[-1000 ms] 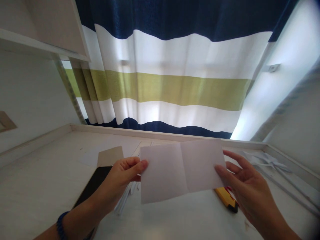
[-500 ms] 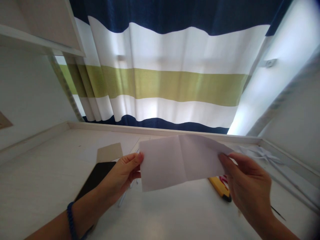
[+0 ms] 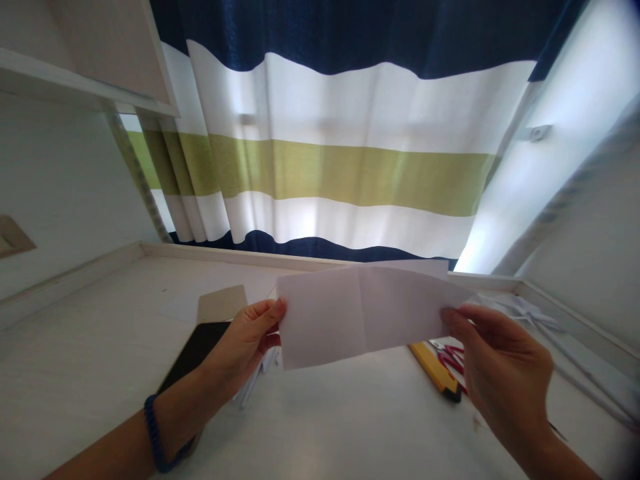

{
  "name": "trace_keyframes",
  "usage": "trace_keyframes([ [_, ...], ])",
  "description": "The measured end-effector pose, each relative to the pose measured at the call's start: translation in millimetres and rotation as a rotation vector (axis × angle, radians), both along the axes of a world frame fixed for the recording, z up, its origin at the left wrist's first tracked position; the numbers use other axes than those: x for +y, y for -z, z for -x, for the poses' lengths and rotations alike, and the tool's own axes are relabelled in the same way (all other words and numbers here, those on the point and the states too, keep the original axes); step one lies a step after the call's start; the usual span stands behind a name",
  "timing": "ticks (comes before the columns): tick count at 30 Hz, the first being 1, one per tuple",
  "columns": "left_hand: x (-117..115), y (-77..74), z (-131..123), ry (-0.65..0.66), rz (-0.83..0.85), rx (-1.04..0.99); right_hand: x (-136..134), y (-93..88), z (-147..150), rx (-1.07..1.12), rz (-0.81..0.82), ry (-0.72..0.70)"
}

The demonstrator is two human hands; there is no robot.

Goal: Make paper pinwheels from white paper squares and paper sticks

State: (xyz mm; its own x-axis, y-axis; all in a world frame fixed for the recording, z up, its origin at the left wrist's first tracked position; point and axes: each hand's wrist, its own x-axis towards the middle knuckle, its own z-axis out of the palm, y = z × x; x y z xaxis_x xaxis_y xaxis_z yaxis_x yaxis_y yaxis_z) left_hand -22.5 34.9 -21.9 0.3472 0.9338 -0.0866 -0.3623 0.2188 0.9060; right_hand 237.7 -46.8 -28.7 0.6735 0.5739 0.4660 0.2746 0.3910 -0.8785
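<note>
A creased white sheet of paper [image 3: 325,317] is stretched between my two hands above the desk. My left hand [image 3: 263,323] pinches its left edge between thumb and fingers. At the other end, my right hand [image 3: 495,353] grips the right side, where the paper curves and a second layer shows behind. One vertical fold line runs near the middle. Below the right part of the sheet lie a yellow utility knife [image 3: 435,373] and scissors with red handles [image 3: 453,359], partly hidden by paper and hand.
On the white desk [image 3: 340,427], a dark flat object [image 3: 193,353] lies under my left forearm, beside a beige card [image 3: 223,303]. White paper strips [image 3: 530,310] rest at the right. A striped curtain [image 3: 350,173] hangs behind the desk's raised back edge.
The paper has risen slightly and is spread a bit flatter, with a back layer now showing at its upper right. More of the scissors shows. The view has shifted slightly.
</note>
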Motion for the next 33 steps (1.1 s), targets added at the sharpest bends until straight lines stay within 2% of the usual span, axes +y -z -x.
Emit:
trace_keyframes([
  [5, 0.1, -5.4, 0.3, -0.003, 0.001, -0.063, 0.7, -3.7, -1.3, -0.006, -0.089, -0.272],
  [9, 7.9, -8.9, 2.4, -0.159, 0.026, -0.135, 1.4, -8.2, -5.9, -0.089, -0.079, -0.477],
  [13, 16.7, -11.9, 5.5, -0.296, 0.062, -0.098, 1.6, -10.1, -9.4, -0.22, -0.011, -0.662],
  [20, 9.5, -17.2, 7.7, -0.257, 0.094, -0.087, 1.1, -12.0, -13.7, -0.416, 0.18, -0.893],
  [23, 4.0, -18.6, 6.9, -0.239, 0.078, -0.07, -0.9, -15.5, -14.4, -0.399, 0.291, -0.955],
  [25, 1.3, -18.8, 4.9, -0.25, 0.045, -0.058, -0.9, -15.8, -13.0, -0.307, 0.336, -0.974],
  [28, -1.2, -16.9, 0.6, -0.285, -0.041, -0.056, 1.4, -13.1, -5.7, -0.084, 0.368, -0.889],
  [33, -5.5, -11.0, -4.1, -0.26, -0.111, -0.047, 3.5, -7.6, 17.0, 0.226, 0.419, -0.73],
])
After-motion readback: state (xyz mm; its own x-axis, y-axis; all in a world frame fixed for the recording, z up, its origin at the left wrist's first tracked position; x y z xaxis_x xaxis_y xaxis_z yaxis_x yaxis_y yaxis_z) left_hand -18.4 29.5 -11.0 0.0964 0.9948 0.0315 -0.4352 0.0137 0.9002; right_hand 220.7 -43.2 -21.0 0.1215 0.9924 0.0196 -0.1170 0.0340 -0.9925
